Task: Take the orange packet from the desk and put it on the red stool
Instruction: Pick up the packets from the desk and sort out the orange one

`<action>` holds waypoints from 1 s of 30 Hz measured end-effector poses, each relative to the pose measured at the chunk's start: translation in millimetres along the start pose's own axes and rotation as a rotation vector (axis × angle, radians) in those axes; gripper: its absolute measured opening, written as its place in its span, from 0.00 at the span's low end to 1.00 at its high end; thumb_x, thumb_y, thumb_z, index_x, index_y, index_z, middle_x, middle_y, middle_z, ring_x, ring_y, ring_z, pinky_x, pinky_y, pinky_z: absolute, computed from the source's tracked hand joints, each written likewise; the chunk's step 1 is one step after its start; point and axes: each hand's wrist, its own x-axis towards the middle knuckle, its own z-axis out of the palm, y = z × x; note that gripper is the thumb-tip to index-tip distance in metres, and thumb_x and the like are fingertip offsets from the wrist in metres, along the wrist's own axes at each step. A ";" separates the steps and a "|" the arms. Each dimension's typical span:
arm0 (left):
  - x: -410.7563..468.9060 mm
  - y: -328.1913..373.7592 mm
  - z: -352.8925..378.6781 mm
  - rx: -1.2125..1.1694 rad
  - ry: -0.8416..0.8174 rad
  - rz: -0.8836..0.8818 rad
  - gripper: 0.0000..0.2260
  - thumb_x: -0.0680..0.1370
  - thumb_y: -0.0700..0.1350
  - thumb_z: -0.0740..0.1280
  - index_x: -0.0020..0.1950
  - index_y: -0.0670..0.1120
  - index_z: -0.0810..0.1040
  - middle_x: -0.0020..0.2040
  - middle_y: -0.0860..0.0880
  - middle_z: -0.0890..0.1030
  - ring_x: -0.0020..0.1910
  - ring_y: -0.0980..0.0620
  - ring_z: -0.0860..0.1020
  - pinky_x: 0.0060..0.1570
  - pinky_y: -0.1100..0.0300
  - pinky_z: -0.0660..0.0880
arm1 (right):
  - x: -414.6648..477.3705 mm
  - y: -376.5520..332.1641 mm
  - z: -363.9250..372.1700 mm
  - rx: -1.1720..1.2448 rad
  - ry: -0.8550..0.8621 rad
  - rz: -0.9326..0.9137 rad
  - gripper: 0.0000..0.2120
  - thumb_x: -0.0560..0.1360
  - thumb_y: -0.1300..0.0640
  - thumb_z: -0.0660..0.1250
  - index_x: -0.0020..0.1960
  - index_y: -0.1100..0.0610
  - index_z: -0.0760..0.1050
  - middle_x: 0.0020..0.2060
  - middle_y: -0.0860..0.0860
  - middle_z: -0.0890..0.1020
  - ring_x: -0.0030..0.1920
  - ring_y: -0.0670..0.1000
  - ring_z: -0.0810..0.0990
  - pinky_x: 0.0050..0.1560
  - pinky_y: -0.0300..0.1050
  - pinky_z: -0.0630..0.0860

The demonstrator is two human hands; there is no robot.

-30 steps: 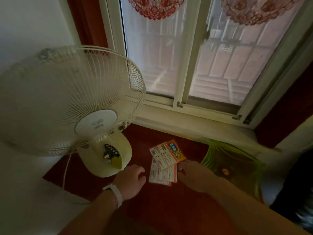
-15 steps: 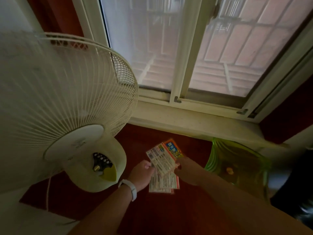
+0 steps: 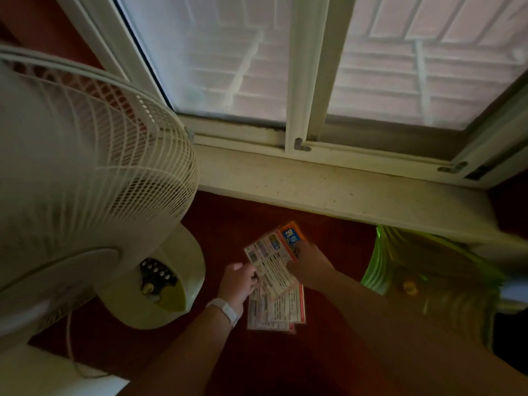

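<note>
Right hand [image 3: 310,267] pinching flat orange-edged printed packet [image 3: 275,260] above dark red desk [image 3: 328,352]; left hand [image 3: 238,282] gripping its lower-left edge, beside cream table fan [image 3: 94,178].

Dim room, lit only by the frosted white-framed window [image 3: 300,67]; dark red surface [image 3: 328,238] murky, edges warped by wide angle, slight blur.

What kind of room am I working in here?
Likely a home room: a table fan on a dark red surface under a sliding window, with a stone sill.
</note>
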 end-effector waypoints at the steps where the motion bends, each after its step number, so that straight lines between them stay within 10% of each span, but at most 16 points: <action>1: 1.2 1.7 1.5 -0.015 0.003 -0.014 0.11 0.79 0.39 0.61 0.58 0.37 0.77 0.47 0.44 0.81 0.40 0.51 0.78 0.37 0.61 0.75 | 1.8 -2.0 0.0 0.007 0.008 0.014 0.18 0.70 0.50 0.64 0.58 0.53 0.69 0.50 0.52 0.76 0.43 0.52 0.80 0.37 0.51 0.83; 17: 10.2 7.0 8.6 0.043 0.027 -0.001 0.07 0.79 0.39 0.61 0.52 0.40 0.78 0.43 0.46 0.81 0.36 0.53 0.77 0.25 0.65 0.71 | -11.0 -11.7 14.8 0.350 -0.027 0.071 0.09 0.75 0.64 0.62 0.47 0.51 0.74 0.41 0.48 0.79 0.39 0.47 0.78 0.33 0.40 0.76; 26: -12.9 6.9 -16.5 -0.168 -0.156 0.042 0.10 0.80 0.42 0.63 0.59 0.43 0.79 0.53 0.42 0.85 0.53 0.43 0.82 0.55 0.44 0.77 | -44.9 -35.8 6.4 0.541 -0.027 -0.005 0.12 0.76 0.64 0.63 0.45 0.46 0.74 0.44 0.48 0.81 0.44 0.50 0.82 0.42 0.47 0.82; 30: -18.3 3.7 -27.1 -0.189 -0.230 0.109 0.10 0.80 0.40 0.63 0.58 0.44 0.80 0.55 0.43 0.85 0.55 0.42 0.82 0.53 0.41 0.78 | -57.5 -41.3 5.8 0.571 -0.037 -0.020 0.12 0.77 0.63 0.63 0.43 0.45 0.73 0.43 0.47 0.81 0.43 0.48 0.82 0.39 0.43 0.80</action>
